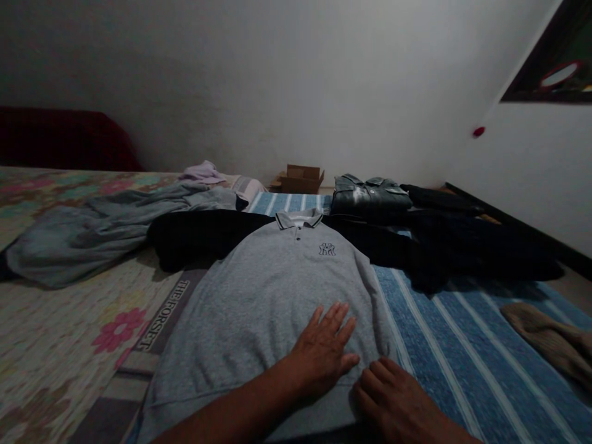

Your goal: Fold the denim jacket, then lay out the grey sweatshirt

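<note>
A grey polo shirt with black sleeves lies spread on the bed, its collar pointing away from me. A small dark emblem is on its chest. My left hand rests flat on the lower front of the shirt with its fingers apart. Close beside it, my right hand has its fingers curled over the shirt's right edge near the hem, closed on the fabric. The fingertips of that hand are hidden.
A crumpled grey garment lies to the left. Folded denim clothing and dark garments lie at the back right. A brown knitted item is at the right on the blue striped sheet. A cardboard box stands by the wall.
</note>
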`<state>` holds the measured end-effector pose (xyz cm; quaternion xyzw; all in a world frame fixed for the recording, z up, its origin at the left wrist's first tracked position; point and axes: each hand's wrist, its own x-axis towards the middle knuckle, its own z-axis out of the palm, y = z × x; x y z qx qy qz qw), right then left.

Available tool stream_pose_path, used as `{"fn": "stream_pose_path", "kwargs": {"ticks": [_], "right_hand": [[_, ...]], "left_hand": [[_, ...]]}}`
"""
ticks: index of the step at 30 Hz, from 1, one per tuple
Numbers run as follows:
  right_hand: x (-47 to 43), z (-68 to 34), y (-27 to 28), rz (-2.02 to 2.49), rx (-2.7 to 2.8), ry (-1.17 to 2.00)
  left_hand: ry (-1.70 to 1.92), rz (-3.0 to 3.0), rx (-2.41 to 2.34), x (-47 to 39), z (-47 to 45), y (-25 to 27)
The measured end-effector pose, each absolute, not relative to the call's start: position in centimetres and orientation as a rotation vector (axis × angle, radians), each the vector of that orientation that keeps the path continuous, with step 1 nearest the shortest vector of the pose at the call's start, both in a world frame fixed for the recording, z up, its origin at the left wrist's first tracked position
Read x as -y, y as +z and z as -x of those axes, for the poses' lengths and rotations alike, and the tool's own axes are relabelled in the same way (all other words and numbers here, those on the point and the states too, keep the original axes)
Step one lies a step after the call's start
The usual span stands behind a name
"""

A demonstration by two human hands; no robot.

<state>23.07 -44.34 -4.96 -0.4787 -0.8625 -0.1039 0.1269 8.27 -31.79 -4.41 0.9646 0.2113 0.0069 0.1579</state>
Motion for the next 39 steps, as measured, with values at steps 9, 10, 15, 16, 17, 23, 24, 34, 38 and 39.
{"fn": "stream_pose_path", "kwargs": {"ticks": [9, 10, 15, 16, 17, 23, 24, 34, 38, 39], "right_hand": [[42.8, -25.4, -0.6, 1.636, 2.307, 0.071], [42.5, -26.0, -0.3, 1.791, 2.226, 0.045], [40.1, -29.4, -0.8, 2.397, 1.729, 0.257], [39.6, -29.8, -1.1, 2.426, 1.671, 0.349], [39.2, -30.0, -1.4, 2.432, 1.625, 0.423], [37.9, -29.9, -2.3, 2.392, 1.467, 0.543], [37.8, -29.9, -2.4, 2.356, 1.465, 0.555], [37.7, -30.8, -3.7, 2.173, 1.262, 0.82], [37.7, -30.7, -3.7, 2.217, 1.295, 0.756], [37.7, -30.7, -3.7, 2.231, 1.312, 0.73]], "left_hand": [[-0.004, -2.759, -0.591, 32.0, -9.8, -3.7], [0.0, -2.76, -0.577, 32.0, -10.2, -3.8], [0.012, -2.761, -0.514, 31.9, -11.7, -4.3], [0.016, -2.762, -0.512, 31.8, -11.9, -4.5], [0.02, -2.763, -0.51, 31.9, -12.0, -4.6], [0.008, -2.766, -0.515, 32.3, -12.2, -4.2], [0.006, -2.758, -0.516, 32.4, -12.2, -4.1], [-0.027, -2.655, -0.571, 33.1, -12.9, -3.6], [0.019, -2.66, -0.602, 33.6, -13.1, -3.8], [0.027, -2.666, -0.606, 33.7, -13.1, -3.9]]}}
